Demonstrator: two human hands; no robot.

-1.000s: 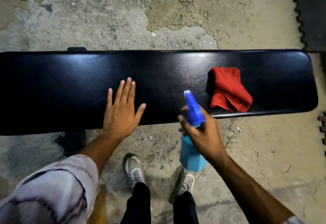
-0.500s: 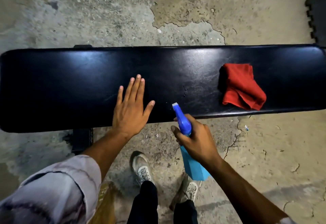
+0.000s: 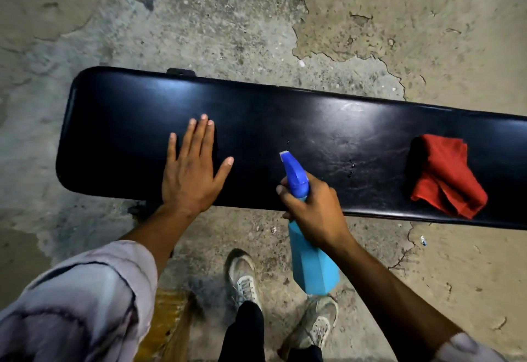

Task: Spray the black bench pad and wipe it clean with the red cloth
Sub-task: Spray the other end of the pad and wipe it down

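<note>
So the black bench pad (image 3: 285,122) runs long-ways left to right across the view, tilted a bit so its right end sits lower in the frame and runs off the edge. It's glossy, with a few small droplets (image 3: 351,168) sitting on it right of centre. The red cloth (image 3: 447,175) is crumpled up on the pad near the right end, close to the near edge, nobody touching it.

The spray bottle (image 3: 309,250) is blue, held at the near edge of the pad with its long axis going away from the person, nozzle pointing out over the pad and slightly left. The right hand (image 3: 313,213) is clenched around the bottle's neck, fingers wrapped at the trigger. The left hand (image 3: 191,173) lies flat and spread on the pad's left part, palm down, gripping nothing.

Below are the person's sneakers (image 3: 242,276) on the cracked concrete floor (image 3: 370,19).
</note>
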